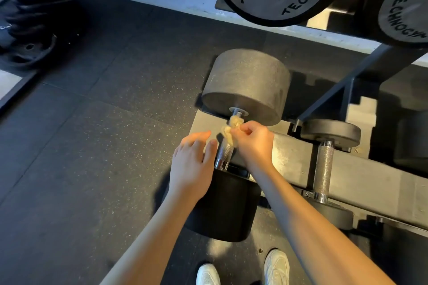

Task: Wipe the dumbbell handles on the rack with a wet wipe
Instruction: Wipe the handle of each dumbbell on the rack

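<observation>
The dumbbell (224,206) being cleaned lies at the left end of the rack (289,152), on its lower shelf. Its handle (224,154) runs near to far, leaning a little to the right as it goes away, with the far weight (247,81) at 1 end and the other weight toward the person's shoes (276,266). The right hand (254,139) pinches a crumpled wipe (231,132) between curled fingers and thumb, pressing it on the far part of the handle, just below the far weight. The left hand (192,162) is spread, fingers nearly straight, holding nothing, with its thumb just beside the handle's left side; whether it touches the metal I cannot tell. The main risk, as I judge it, is a patchy job. The wipe is bunched small and covers only 1 side of the far end, so the underside and the near ridged stretch could be missed unless it is wrapped round and drawn along the length. The bunched wipe might also snag on the ridges. A 2nd dumbbell (324,166) lies to the right.
</observation>
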### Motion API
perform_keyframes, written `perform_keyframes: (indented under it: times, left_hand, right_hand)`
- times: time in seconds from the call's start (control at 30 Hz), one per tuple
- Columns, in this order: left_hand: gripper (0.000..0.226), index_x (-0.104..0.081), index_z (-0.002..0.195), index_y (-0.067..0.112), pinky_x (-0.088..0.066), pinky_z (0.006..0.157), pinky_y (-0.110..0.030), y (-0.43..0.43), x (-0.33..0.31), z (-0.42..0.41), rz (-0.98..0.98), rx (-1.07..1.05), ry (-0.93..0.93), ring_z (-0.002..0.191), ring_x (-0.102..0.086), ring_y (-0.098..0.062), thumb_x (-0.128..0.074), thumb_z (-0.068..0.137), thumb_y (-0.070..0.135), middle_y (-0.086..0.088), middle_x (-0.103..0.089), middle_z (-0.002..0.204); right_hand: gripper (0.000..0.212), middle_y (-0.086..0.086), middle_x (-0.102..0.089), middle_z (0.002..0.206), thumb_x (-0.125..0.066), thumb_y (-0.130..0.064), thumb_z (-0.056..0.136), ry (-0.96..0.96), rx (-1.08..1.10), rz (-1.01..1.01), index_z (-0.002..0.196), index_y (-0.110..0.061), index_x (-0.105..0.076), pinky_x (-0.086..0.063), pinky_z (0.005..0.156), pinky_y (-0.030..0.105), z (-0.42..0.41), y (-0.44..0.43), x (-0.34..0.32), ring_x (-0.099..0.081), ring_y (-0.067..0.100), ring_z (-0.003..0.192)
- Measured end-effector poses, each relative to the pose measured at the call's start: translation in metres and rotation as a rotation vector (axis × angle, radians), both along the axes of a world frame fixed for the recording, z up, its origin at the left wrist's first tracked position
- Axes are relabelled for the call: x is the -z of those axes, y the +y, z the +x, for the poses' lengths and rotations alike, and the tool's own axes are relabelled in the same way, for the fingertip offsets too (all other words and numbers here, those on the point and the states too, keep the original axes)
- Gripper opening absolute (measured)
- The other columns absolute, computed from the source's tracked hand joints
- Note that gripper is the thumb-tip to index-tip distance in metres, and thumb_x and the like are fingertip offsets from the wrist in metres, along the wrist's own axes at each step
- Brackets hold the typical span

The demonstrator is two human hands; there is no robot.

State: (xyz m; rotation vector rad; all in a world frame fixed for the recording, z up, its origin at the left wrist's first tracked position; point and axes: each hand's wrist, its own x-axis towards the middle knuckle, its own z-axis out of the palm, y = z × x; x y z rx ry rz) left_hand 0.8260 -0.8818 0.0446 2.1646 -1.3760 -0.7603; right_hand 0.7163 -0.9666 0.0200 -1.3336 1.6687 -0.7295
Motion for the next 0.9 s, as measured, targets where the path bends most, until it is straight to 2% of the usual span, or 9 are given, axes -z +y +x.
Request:
perform_keyframes:
  times: [0.1,0.23,0.3,0.37,0.47,0.57,0.7,0.8,0.9]
  left_hand:
    - [0.05,-0.061,0.112,0.014,-0.038,0.1,-0.04,-0.001,-0.001,0.0,-0.007,-0.01,-0.004,0.111,-0.049,-0.017,-0.027,0.098,0.046,-0.004,-0.06,0.112]
    - [0.049,-0.058,0.125,0.015,-0.033,0.104,-0.034,-0.001,0.0,0.0,-0.019,-0.003,-0.008,0.122,-0.042,-0.012,-0.027,0.099,0.044,-0.001,-0.056,0.128]
    - [0.047,-0.061,0.117,0.015,-0.034,0.102,-0.034,0.0,0.0,0.0,-0.018,-0.014,0.011,0.114,-0.042,-0.007,-0.027,0.099,0.043,-0.002,-0.057,0.123]
    - [0.047,-0.062,0.112,0.015,-0.035,0.1,-0.034,0.001,0.0,0.0,-0.015,-0.023,0.015,0.11,-0.041,-0.006,-0.027,0.099,0.043,-0.002,-0.058,0.119]
    - [0.047,-0.06,0.119,0.016,-0.032,0.102,-0.032,0.0,-0.002,-0.001,-0.013,-0.021,0.012,0.121,-0.041,-0.011,-0.027,0.099,0.043,-0.001,-0.055,0.127]
    - [0.046,-0.058,0.124,0.015,-0.032,0.102,-0.033,0.0,-0.004,-0.002,0.005,-0.034,0.012,0.122,-0.042,-0.014,-0.029,0.1,0.042,-0.003,-0.055,0.127]
    - [0.043,-0.059,0.121,0.015,-0.032,0.097,-0.03,0.001,-0.004,-0.001,-0.008,-0.028,0.018,0.114,-0.043,-0.011,-0.03,0.101,0.039,-0.004,-0.056,0.123]
    - [0.046,-0.059,0.118,0.015,-0.03,0.095,-0.027,0.001,-0.002,-0.001,0.003,-0.019,0.011,0.105,-0.033,0.0,-0.027,0.1,0.042,-0.002,-0.056,0.121]
    - [0.044,-0.059,0.119,0.015,-0.031,0.099,-0.03,0.001,-0.003,-0.002,-0.013,-0.03,0.01,0.109,-0.037,-0.004,-0.028,0.1,0.041,-0.001,-0.055,0.12]
  right_hand:
    - [0.015,0.001,-0.061,0.069,-0.067,-0.019,0.086,0.028,0.098,-0.069,0.074,-0.011,-0.065,-0.041,0.055,0.021,0.008,-0.012,-0.001,-0.053,0.01,0.062]
    - [0.021,0.008,-0.061,0.064,-0.067,-0.015,0.085,-0.034,-0.001,0.035,0.068,-0.001,-0.067,-0.043,0.053,0.014,-0.003,0.007,0.005,-0.054,0.011,0.057]
    - [0.022,0.002,-0.064,0.062,-0.071,-0.015,0.083,-0.079,-0.125,0.173,0.062,-0.01,-0.068,-0.05,0.06,0.018,-0.013,0.021,0.006,-0.06,0.008,0.059]
    - [0.025,-0.003,-0.066,0.064,-0.073,-0.014,0.082,-0.019,-0.218,0.225,0.058,-0.018,-0.067,-0.05,0.062,0.017,-0.017,0.024,0.009,-0.061,0.004,0.061]
    - [0.017,0.005,-0.066,0.069,-0.069,-0.011,0.084,-0.013,-0.096,0.074,0.067,-0.007,-0.07,-0.045,0.053,0.011,-0.012,0.005,0.007,-0.056,0.002,0.057]
    - [0.008,0.0,-0.065,0.075,-0.064,-0.01,0.087,0.033,0.038,-0.043,0.08,-0.012,-0.069,-0.05,0.063,0.022,-0.005,-0.013,0.002,-0.06,0.009,0.071]
    - [0.015,0.007,-0.066,0.073,-0.066,-0.011,0.085,-0.027,-0.061,0.085,0.071,-0.008,-0.068,-0.048,0.058,0.021,-0.011,0.01,0.009,-0.061,0.013,0.069]
    - [0.016,0.002,-0.067,0.074,-0.071,-0.005,0.081,-0.02,-0.238,0.203,0.067,-0.013,-0.069,-0.045,0.056,0.01,-0.02,0.026,0.01,-0.063,0.012,0.072]
    - [0.015,-0.003,-0.063,0.067,-0.063,-0.006,0.085,-0.093,-0.096,0.133,0.071,-0.011,-0.067,-0.043,0.05,0.011,-0.016,0.012,0.004,-0.061,0.006,0.063]
